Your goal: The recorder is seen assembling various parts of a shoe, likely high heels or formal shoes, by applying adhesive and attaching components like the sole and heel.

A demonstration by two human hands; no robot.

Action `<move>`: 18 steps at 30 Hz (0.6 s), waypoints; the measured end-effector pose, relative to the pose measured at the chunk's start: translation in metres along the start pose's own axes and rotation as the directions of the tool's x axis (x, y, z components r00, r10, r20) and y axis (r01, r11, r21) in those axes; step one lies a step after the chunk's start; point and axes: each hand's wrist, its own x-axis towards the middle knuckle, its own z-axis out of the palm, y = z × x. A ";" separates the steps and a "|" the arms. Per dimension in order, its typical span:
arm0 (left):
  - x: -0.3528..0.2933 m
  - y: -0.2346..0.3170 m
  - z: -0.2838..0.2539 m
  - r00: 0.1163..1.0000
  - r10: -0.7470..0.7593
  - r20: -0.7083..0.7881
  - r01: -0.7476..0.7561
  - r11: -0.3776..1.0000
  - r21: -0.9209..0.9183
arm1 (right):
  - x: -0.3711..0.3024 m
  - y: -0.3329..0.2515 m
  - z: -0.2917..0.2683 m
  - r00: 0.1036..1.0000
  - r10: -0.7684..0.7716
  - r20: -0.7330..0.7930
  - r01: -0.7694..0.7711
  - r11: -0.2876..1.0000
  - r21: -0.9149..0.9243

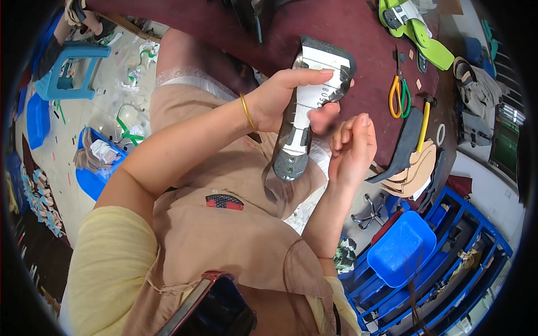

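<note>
My left hand is closed around a shoe last with a white underside and black material wrapped along its edges. The thumb lies across the white face, and fingertips show at the far side. The last's narrow end points down over my lap. Just right of it is my right hand, apart from the last, its fingers bent in and pressed together. Whatever they may hold is hidden.
On the dark red table lie orange-and-green-handled scissors, a yellow-handled hammer, lime-green lasts and stacked tan shoe pieces. A blue bin stands on a blue rack at the lower right. Scraps litter the floor.
</note>
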 end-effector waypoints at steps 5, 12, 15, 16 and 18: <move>0.001 0.002 0.004 0.974 0.103 -0.203 -0.072 0.985 0.156 | 0.000 -0.001 0.005 0.979 -0.203 -0.008 0.184 0.901 -0.393; 0.001 0.006 -0.005 0.982 0.124 -0.145 -0.127 0.992 -0.012 | 0.012 -0.014 0.011 0.992 -0.026 0.125 0.069 0.934 -0.350; 0.000 0.005 -0.008 0.997 0.052 -0.057 -0.058 0.993 -0.107 | 0.016 -0.011 0.015 0.985 0.005 0.172 0.047 0.953 -0.299; 0.000 0.005 -0.009 0.999 0.030 -0.012 -0.031 0.990 -0.136 | 0.016 -0.009 0.017 0.982 0.006 0.191 0.049 0.957 -0.284; 0.002 -0.001 -0.009 1.000 0.006 0.004 -0.005 0.984 -0.180 | 0.016 -0.005 0.015 0.977 0.017 0.213 0.035 0.971 -0.238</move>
